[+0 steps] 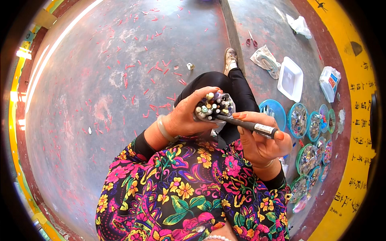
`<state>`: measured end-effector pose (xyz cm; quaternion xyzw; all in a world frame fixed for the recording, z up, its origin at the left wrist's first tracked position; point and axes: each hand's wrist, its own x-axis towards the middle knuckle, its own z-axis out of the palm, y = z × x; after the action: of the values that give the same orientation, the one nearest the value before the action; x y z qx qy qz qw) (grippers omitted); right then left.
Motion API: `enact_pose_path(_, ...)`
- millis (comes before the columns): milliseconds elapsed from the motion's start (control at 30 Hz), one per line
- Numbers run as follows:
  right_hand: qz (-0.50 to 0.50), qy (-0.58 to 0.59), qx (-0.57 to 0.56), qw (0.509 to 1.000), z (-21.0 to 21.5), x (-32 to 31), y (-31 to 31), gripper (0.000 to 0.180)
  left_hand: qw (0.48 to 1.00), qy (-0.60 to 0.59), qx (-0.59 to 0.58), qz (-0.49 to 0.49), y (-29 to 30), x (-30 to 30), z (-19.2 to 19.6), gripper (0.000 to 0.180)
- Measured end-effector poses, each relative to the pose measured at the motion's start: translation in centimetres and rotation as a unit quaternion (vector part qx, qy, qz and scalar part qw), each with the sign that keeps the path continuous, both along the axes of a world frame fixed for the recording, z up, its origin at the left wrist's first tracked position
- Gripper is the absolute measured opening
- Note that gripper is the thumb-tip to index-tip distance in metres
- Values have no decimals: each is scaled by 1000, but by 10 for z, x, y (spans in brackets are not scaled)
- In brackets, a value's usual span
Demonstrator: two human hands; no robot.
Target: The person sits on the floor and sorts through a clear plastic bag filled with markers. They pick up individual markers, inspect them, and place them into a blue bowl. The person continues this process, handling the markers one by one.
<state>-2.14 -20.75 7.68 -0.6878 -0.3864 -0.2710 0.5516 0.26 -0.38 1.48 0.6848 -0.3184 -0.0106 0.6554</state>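
Note:
My left hand point(185, 113) wraps round a clear holder packed with pens point(213, 105), whose ends in white, cream, green and black face up. A bracelet sits on that wrist. In my right hand point(261, 140) is a black pen point(244, 123) with a white label, gripped between thumb and fingers. It lies tilted, its far end meeting the edge of the bundle. Whether that tip is inside the holder or just against it, I cannot tell. Below the holder, part of it is hidden by my hands and sleeves.
Red paper-like scraps point(155, 68) litter the grey floor. To the right lie scissors point(252, 41), a crumpled cloth point(265, 60), a white plastic tray point(285, 93), a white bag point(299, 26) and a package point(330, 83). Several round tubs point(291, 120) of small items stand near the yellow wall point(358, 100).

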Motion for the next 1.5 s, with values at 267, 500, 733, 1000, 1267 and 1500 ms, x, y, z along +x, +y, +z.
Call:
enact_pose_path(267, 23, 49, 45, 998, -3, 4, 4, 63, 1000, 26, -1, -13, 2, 1, 1, 87)
enact_pose_path(500, 35, 28, 76, 996, -5, 1, 2, 66, 999, 34, -4, -21, 2, 3, 2, 88)
enact_pose_path(733, 67, 71, 42, 994, -2, 3, 5, 64, 999, 32, -13, -27, 3, 3, 1, 88)
enact_pose_path(1000, 106, 100, 55, 988, 0, 4, 3, 59, 999, 17, -1, -32, 3, 3, 4, 90)
enact_pose_path(1267, 105, 87, 75, 988, -4, 8, 8, 58, 999, 43, -15, -29, 1, 3, 0, 89)
enact_pose_path(1500, 19, 36, -49, 998, 2, 1, 2, 55, 999, 44, 6, -19, 2, 4, 0, 90)
